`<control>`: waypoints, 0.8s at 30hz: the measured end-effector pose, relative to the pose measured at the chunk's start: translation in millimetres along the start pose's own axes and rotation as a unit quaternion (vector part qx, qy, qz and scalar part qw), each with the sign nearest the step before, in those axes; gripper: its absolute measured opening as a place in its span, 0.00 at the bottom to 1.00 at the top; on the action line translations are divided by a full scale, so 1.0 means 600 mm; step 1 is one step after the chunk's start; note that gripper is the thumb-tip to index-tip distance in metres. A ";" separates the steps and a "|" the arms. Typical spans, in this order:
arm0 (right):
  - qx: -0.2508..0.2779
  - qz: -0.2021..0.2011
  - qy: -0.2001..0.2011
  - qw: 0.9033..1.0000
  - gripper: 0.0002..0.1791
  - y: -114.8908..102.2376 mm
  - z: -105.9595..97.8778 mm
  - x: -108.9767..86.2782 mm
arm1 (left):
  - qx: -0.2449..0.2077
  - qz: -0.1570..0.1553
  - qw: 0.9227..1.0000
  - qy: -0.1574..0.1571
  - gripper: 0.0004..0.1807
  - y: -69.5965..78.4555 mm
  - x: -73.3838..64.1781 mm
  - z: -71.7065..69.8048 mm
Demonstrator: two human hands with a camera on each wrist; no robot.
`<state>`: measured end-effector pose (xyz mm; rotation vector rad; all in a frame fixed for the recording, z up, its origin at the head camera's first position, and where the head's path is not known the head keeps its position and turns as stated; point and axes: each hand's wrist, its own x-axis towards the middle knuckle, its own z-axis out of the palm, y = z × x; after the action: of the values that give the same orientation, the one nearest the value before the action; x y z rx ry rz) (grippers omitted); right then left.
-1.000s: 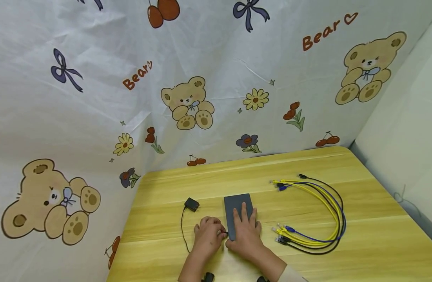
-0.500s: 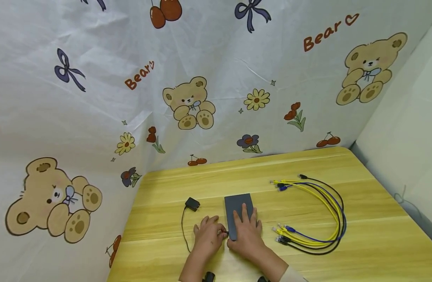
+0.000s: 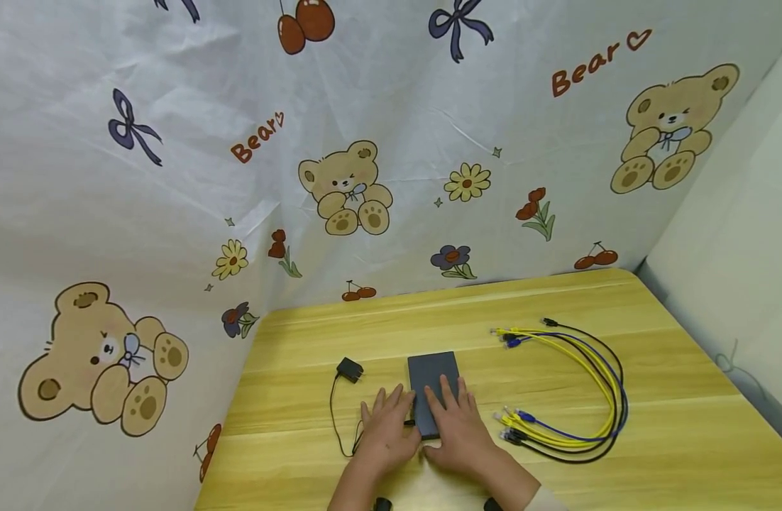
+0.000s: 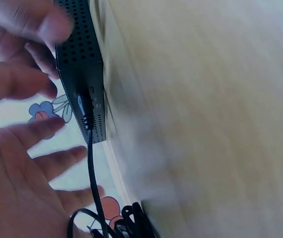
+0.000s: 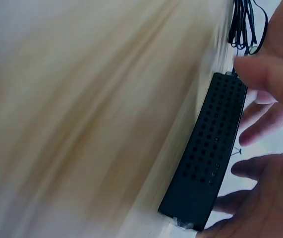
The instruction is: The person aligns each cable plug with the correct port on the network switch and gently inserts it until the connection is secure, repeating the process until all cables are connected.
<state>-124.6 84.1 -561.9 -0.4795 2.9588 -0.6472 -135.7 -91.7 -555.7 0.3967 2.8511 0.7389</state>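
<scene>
A dark flat box (image 3: 429, 365) with rows of vent holes lies on the wooden table. My right hand (image 3: 461, 433) rests over its near right part, fingers spread. Beside its left edge is my left hand (image 3: 387, 433), fingers extended and gripping nothing. In the left wrist view, a black cord plug (image 4: 85, 101) sits in a port on the box's side, apart from the fingers of the left hand (image 4: 22, 173). The right wrist view shows the perforated side (image 5: 205, 139) of the box, with the right hand (image 5: 275, 178) alongside.
A black power adapter (image 3: 349, 370) lies left of the box, its thin cord running toward the left hand. To the right, a curved bundle of yellow, blue and black network cables (image 3: 557, 440) lies on the table (image 3: 685, 426). Behind hangs a bear-print cloth (image 3: 404, 92).
My left fingers have let go of the cord plug and straightened. The right hand has slid slightly toward the near right on the box. More of the cord shows beside the left hand.
</scene>
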 end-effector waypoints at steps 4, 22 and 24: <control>0.002 -0.013 -0.022 1.000 0.54 0.008 -0.008 -0.007 | 0.000 0.021 0.999 -0.030 0.35 0.010 0.001 -0.001; -0.031 -0.010 -0.032 0.999 0.53 0.044 -0.027 -0.031 | 0.013 0.032 0.998 -0.054 0.34 0.019 -0.003 -0.001; -0.037 -0.008 -0.031 0.999 0.52 0.047 -0.030 -0.034 | 0.014 0.032 0.998 -0.056 0.34 0.020 -0.003 -0.001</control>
<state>-115.8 121.8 -557.4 -0.5185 2.9324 -0.5161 -131.3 -82.7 -549.1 0.5196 2.7577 0.6672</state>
